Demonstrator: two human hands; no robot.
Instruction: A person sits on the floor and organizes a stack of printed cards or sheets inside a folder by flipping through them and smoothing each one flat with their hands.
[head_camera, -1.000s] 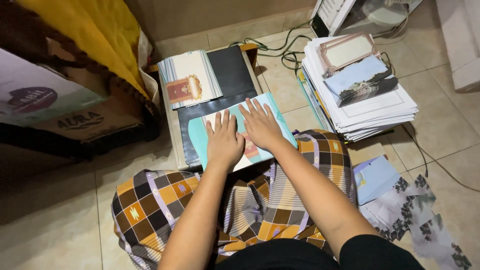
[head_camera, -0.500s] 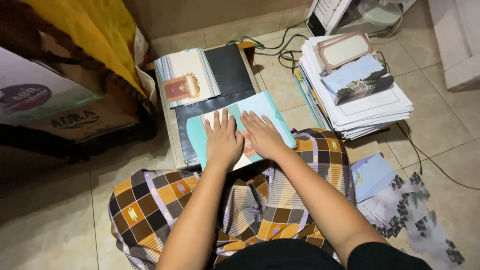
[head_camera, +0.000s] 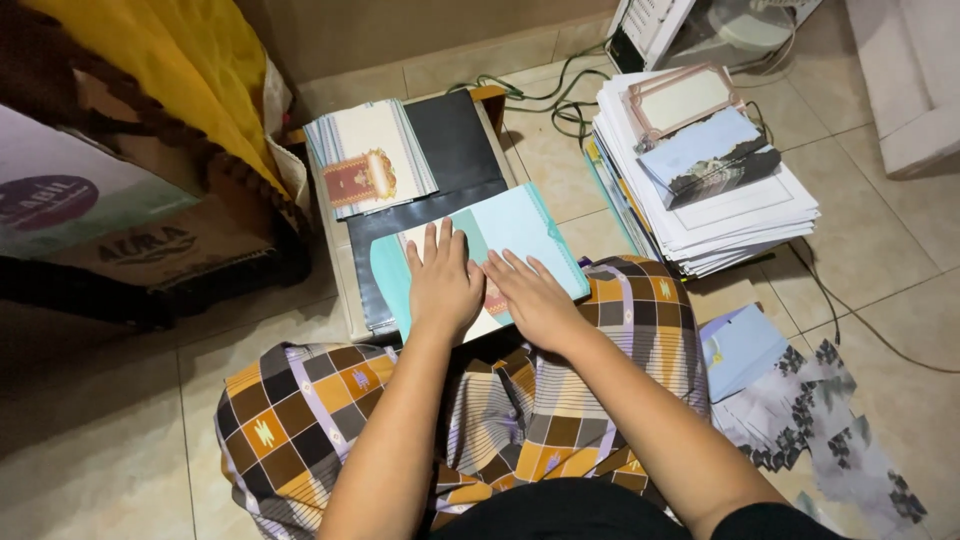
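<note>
Presently both hands lie flat, palms down and fingers spread, gripping nothing: the left hand (head_camera: 443, 285) presses on the middle of a teal card (head_camera: 500, 240), and the right hand (head_camera: 535, 298) rests just beside it on the card's near edge, thumbs close together. The teal card is a folded sheet with a pale inner panel showing under the left fingers and a scalloped border along its far right edge; it lies tilted across a black folder (head_camera: 450, 160). That folder sits on a low bench (head_camera: 340, 280), right in front of the person's knees. At the bench's far left corner rests a fanned stack of cream cards (head_camera: 370, 160) bearing a red and gold emblem. The person sits on a tiled floor (head_camera: 120, 420) in a checked sarong (head_camera: 300, 410) of orange, brown and lilac. To the right, on the floor, stands a tall pile of white sheets (head_camera: 720, 215) topped by a framed card and a blue-grey booklet. Near the right knee lie blue envelopes (head_camera: 745, 345) and patterned grey papers (head_camera: 820, 420). A cardboard box (head_camera: 150, 240) under yellow cloth (head_camera: 140, 60) stands to the left; green cables (head_camera: 550, 95) trail along the far wall.
</note>
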